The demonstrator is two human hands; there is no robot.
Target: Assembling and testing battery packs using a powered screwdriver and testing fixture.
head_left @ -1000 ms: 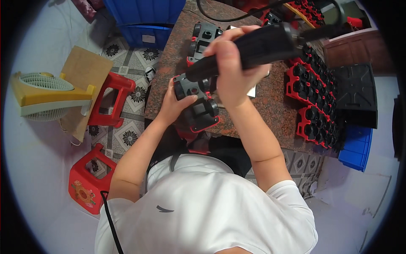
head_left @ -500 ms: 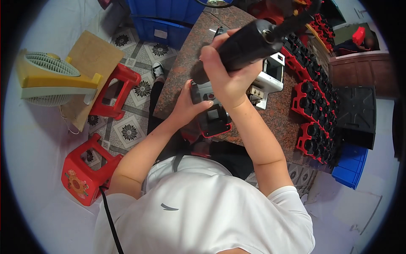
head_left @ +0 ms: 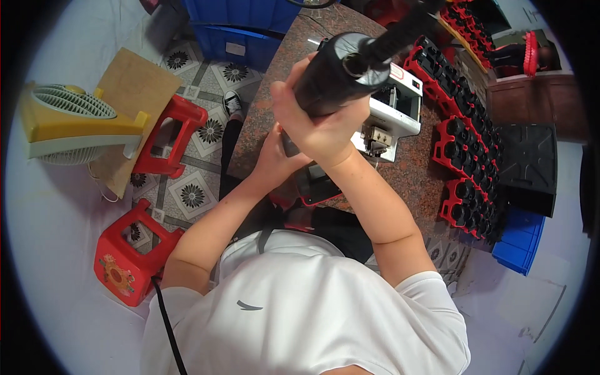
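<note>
My right hand is wrapped round a thick black electric screwdriver, whose cord runs up from its top. The lower end of the screwdriver is hidden behind this hand. Just below and to the left, my left hand curls its fingers and thumb about a grey part, most of it covered by the right hand. Close by, at the table's near edge, lies a dark piece with a red rim, partly hidden by my right forearm.
A white machine stands right of my hands on the speckled stone table. Red trays of black round parts line the table's right side. Blue bins stand beyond; a yellow fan and red stools are at left.
My right hand and the screwdriver have shifted left and slightly nearer, now covering more of my left hand and the grey part. A red object at the far right has moved.
</note>
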